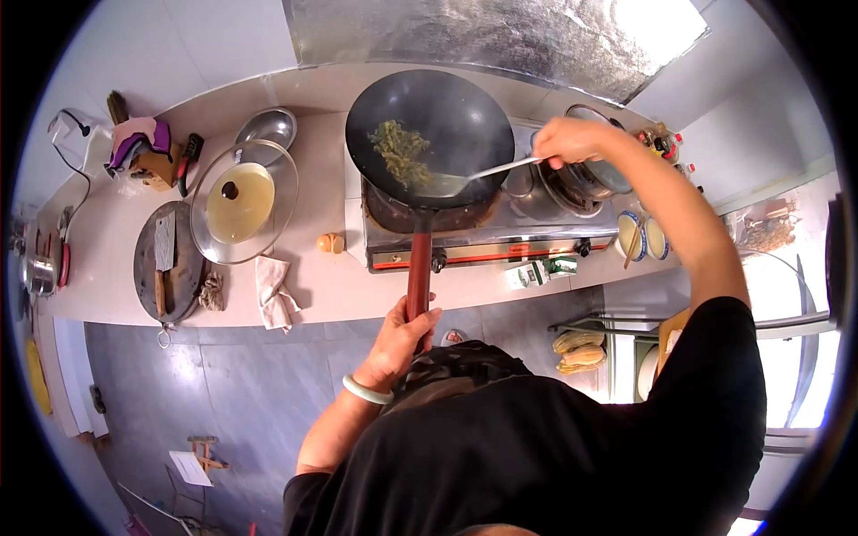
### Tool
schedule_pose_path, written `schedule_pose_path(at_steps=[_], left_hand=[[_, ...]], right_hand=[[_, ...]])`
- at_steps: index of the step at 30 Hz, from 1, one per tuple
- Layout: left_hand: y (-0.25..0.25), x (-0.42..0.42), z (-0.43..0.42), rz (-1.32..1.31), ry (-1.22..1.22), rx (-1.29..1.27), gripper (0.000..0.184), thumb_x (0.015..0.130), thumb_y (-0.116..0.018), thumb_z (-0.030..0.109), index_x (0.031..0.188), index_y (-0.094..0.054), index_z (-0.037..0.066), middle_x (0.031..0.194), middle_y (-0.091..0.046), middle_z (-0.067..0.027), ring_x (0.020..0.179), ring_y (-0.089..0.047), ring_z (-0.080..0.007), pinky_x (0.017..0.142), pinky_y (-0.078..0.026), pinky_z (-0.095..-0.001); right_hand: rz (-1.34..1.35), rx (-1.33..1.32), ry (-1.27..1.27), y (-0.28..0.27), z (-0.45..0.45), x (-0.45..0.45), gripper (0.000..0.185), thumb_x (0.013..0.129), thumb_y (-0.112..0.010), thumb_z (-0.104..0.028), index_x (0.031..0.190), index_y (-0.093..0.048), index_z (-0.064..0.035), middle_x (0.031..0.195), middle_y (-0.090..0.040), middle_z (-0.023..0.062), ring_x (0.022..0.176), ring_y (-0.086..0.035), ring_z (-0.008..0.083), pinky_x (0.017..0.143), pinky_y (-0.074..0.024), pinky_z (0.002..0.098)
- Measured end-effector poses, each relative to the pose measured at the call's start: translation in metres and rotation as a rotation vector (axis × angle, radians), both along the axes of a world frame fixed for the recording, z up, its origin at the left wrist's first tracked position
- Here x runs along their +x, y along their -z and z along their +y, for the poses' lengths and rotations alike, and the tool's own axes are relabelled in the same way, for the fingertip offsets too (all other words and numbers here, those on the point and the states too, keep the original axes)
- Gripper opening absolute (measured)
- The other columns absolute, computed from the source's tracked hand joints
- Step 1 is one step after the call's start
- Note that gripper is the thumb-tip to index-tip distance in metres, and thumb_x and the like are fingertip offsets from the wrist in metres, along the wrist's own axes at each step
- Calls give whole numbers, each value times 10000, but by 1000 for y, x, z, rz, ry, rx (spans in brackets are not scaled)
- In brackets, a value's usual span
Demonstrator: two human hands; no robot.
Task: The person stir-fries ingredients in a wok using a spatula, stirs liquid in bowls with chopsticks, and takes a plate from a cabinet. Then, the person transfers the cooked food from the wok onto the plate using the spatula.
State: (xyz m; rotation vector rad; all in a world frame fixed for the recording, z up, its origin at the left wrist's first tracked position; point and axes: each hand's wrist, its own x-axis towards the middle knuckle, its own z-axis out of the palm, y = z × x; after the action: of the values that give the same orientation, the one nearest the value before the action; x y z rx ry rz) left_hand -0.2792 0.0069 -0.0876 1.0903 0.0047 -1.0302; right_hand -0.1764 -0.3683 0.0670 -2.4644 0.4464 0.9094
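Observation:
A black wok stands over the gas stove, with a clump of dark green food on the left side of its bowl. My left hand is closed round the wok's red-brown handle. At the wok's right side, my right hand grips the end of a metal spatula. The spatula's blade rests low in the wok, beside the food. Faint steam hangs over the bowl.
Left on the counter are a glass lid, a metal bowl, a round board with a cleaver, and a cloth. Pots and two bowls stand right of the wok.

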Motion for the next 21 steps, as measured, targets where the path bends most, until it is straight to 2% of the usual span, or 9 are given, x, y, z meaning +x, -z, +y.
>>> schedule_pose_path(at_steps=[2,4,6,9,12,13,14,19,21], left_hand=[[-1,-1,0,7,-7,6,461,853,-624,181,1216,-444,-40,695,-489,-13,545,-464,-96,515,-378,-233],[-1,0,0,5,-3,1,461,852,-624,179,1215,-445,-40,696,-488,-12,550,-461,-95,513,-373,-233],[-2,0,1,5,1,6,460,852,-623,178,1216,-445,-39,697,-487,-11,552,-459,-94,512,-367,-233],[-3,0,1,-2,8,11,459,853,-624,178,1218,-446,-36,699,-486,-7,552,-456,-94,510,-358,-230],[0,0,1,9,6,-2,462,853,-629,178,1222,-447,-31,704,-487,-4,552,-457,-93,511,-354,-227],[-1,0,1,14,8,-5,464,852,-631,179,1223,-447,-29,706,-487,-3,553,-457,-93,512,-353,-227],[-1,0,1,18,10,-8,466,852,-634,179,1225,-447,-28,707,-488,-3,553,-458,-92,512,-353,-227],[4,0,2,2,2,-33,461,854,-635,177,1225,-451,-26,718,-493,-4,556,-463,-92,521,-370,-228],[4,0,2,2,9,-25,460,856,-631,176,1228,-451,-27,721,-495,-4,558,-464,-93,526,-380,-229]], right_hand=[[-172,125,-183,45,5,8,193,840,-583,-214,876,-664,-43,660,-596,19,578,-523,92,539,-402,267],[-545,-151,-405,55,46,-8,216,832,-591,-200,933,-663,-24,836,-682,159,826,-663,306,749,-498,404],[-465,-294,-435,47,69,-14,223,822,-591,-177,965,-669,-26,895,-670,210,885,-635,383,789,-491,438],[-515,-110,-399,48,56,-6,228,820,-578,-161,985,-671,-33,895,-664,219,879,-638,374,788,-494,428],[-480,-51,-206,23,44,-3,225,834,-594,-165,971,-671,-3,825,-678,173,759,-665,266,717,-508,369],[-410,-26,-163,14,39,-1,219,843,-595,-166,954,-675,5,774,-674,129,663,-650,190,660,-505,337],[-367,-66,-222,11,31,1,209,847,-583,-154,948,-678,3,753,-668,113,614,-636,165,631,-500,331],[-356,-68,-89,-12,30,-4,199,845,-578,-147,931,-683,-1,765,-672,125,675,-646,189,641,-495,346],[-334,-170,-235,-26,42,-10,191,839,-573,-144,912,-686,-8,788,-675,145,734,-656,244,674,-500,374]])
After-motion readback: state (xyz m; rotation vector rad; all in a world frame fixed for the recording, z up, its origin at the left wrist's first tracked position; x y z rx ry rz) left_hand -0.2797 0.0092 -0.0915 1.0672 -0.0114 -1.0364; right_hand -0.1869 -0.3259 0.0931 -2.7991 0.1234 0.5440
